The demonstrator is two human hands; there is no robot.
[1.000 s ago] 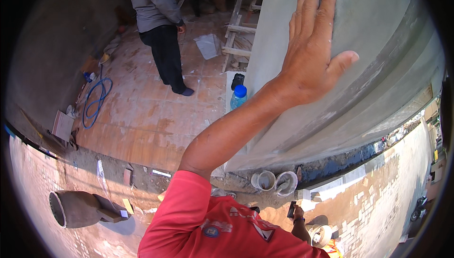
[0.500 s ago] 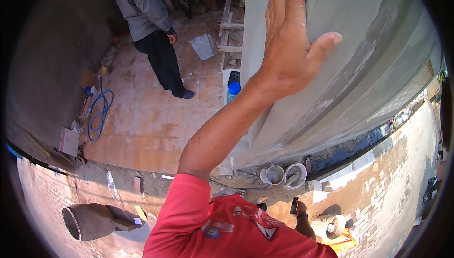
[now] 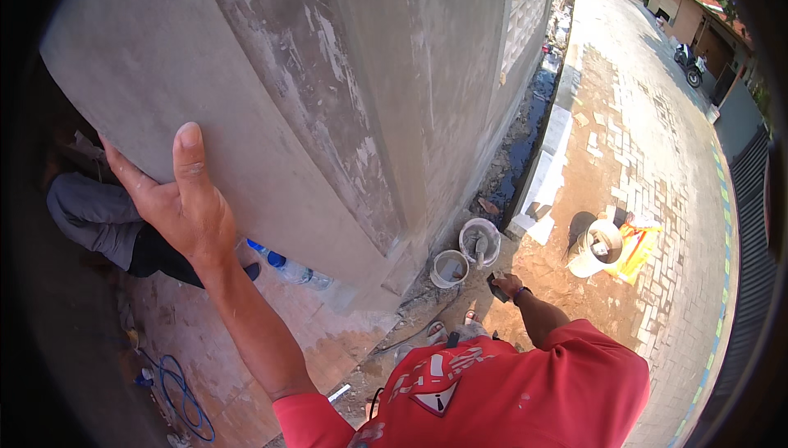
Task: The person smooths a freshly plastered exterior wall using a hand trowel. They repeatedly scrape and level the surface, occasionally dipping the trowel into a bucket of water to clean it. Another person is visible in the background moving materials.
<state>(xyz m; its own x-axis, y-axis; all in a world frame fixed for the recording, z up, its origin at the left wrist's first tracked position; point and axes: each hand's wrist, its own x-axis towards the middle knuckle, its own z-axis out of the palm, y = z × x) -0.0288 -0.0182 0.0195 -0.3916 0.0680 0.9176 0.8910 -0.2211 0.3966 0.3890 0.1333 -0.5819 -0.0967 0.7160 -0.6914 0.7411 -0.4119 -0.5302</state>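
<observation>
My left hand [image 3: 185,214] rests against the edge of a grey plastered wall face [image 3: 222,112]. Its thumb points up across the plaster, and its other fingers go around the wall's edge, partly hidden. That hand holds nothing that I can see. Low beside my body, my right hand [image 3: 510,285] is closed on a dark, block-like tool [image 3: 497,288] whose exact kind I cannot make out. Just to the left of it stand a white bucket [image 3: 447,269] and another bucket [image 3: 479,243] with a grey tool or mix inside.
Another person in a grey top [image 3: 94,214] is behind the wall's edge. Clear bottles with blue caps [image 3: 287,269] stand by the wall's foot. A blue hose [image 3: 180,399] lies on the tiled floor. A ditch [image 3: 525,148] borders the wall; a pail [image 3: 593,253] stands near the paving.
My view has swung to the right, bringing the outer wall and street into sight. My left hand stays against the wall's edge, and the dark tool remains in my right hand.
</observation>
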